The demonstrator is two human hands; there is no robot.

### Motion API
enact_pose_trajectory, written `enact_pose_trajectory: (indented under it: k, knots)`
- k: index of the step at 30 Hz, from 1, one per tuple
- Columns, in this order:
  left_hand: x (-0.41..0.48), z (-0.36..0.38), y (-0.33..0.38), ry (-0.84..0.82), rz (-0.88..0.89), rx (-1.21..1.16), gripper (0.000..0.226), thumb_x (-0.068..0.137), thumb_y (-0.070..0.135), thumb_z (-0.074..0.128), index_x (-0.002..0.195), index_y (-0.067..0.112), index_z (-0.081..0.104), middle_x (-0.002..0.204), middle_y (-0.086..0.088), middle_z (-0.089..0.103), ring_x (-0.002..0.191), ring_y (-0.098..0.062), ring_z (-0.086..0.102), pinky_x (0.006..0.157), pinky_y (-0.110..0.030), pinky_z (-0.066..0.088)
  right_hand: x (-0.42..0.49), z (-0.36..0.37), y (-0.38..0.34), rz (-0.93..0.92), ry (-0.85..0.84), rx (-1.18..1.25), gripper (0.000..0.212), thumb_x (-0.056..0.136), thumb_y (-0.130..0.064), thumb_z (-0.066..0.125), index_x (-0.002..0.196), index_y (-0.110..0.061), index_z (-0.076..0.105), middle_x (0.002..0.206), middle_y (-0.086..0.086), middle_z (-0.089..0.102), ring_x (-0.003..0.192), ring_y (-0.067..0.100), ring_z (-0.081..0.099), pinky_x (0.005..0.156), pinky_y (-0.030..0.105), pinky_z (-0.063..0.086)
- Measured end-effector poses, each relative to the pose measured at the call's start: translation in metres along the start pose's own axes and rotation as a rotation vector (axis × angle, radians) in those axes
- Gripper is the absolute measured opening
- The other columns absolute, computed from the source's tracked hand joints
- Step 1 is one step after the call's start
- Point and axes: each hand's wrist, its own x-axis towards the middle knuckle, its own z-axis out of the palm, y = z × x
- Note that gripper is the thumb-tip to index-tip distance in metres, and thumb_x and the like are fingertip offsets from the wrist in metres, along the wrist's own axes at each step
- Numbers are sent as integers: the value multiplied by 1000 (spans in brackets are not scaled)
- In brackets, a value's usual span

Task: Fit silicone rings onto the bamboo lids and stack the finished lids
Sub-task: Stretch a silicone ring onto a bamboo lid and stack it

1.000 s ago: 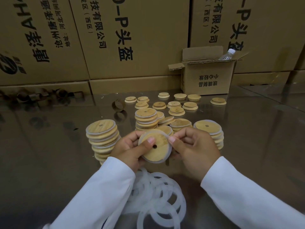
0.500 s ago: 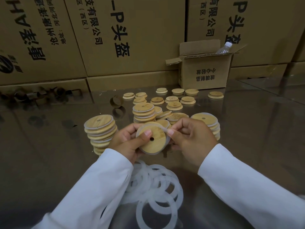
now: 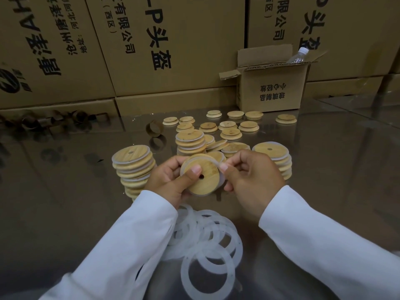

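At the left of the shiny desk (image 3: 65, 202) stands a leaning stack of ringed lids (image 3: 133, 165). Just right of it, the left hand (image 3: 166, 180) grips a bamboo lid (image 3: 206, 179) by its edge, with the thumb pressed flat on its face beside the centre hole and the fingers curled behind. A silicone ring (image 3: 211, 159) runs along the lid's far rim. The right hand (image 3: 253, 178) pinches this ring between thumb and forefinger at the lid's upper right edge. Near the sleeves, loose rings (image 3: 211, 245) lie heaped. Just beyond the hands stand a middle stack (image 3: 190, 140) and, further right, another stack (image 3: 273, 156). Farther off, bare lids (image 3: 229, 126) lie scattered before a small open box (image 3: 272, 92).
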Motion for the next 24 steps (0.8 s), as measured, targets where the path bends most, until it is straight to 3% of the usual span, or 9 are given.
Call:
enact_pose_trajectory:
  k: [6,12,16,18,22,24]
  knots:
    - [1,-5,-4,-13,22,100,30,58,29,66,84,16,64,74,0,71,71,-16,68,59,-31,57,-1,-1,-1,-21,5,-34,21,88,-20,60,69,-27,55,71,-5,61,74,16,61,71,28,51]
    - [3,-6,-5,-3,28,131,28,59,30,66,84,18,65,73,1,72,70,-14,68,61,-32,56,-3,-1,-2,-37,12,11,21,87,-18,61,69,-27,55,75,-6,62,75,16,62,73,29,52]
    - [3,-4,-5,33,44,154,24,65,27,78,83,19,65,71,1,71,71,-17,67,69,-41,53,-3,0,-1,-38,10,41,19,87,-17,60,71,-25,56,71,-5,62,69,13,59,64,21,48]
    - [2,-3,-6,44,58,161,21,66,25,72,84,18,64,70,2,71,71,-17,67,67,-40,54,-3,1,0,-34,7,45,19,88,-17,60,71,-26,56,71,-5,61,67,11,58,62,20,47]
    - [2,-2,-6,45,88,228,15,74,17,74,83,16,62,67,3,69,67,-14,65,59,-33,55,-4,4,2,-25,8,33,20,88,-17,60,70,-26,54,71,-3,61,69,15,59,68,29,50]
    - [2,0,-7,49,43,192,7,79,8,63,84,13,62,67,1,68,67,-18,64,60,-35,55,-4,6,2,-26,18,11,22,88,-16,60,69,-26,52,71,-3,60,73,19,60,75,34,52]
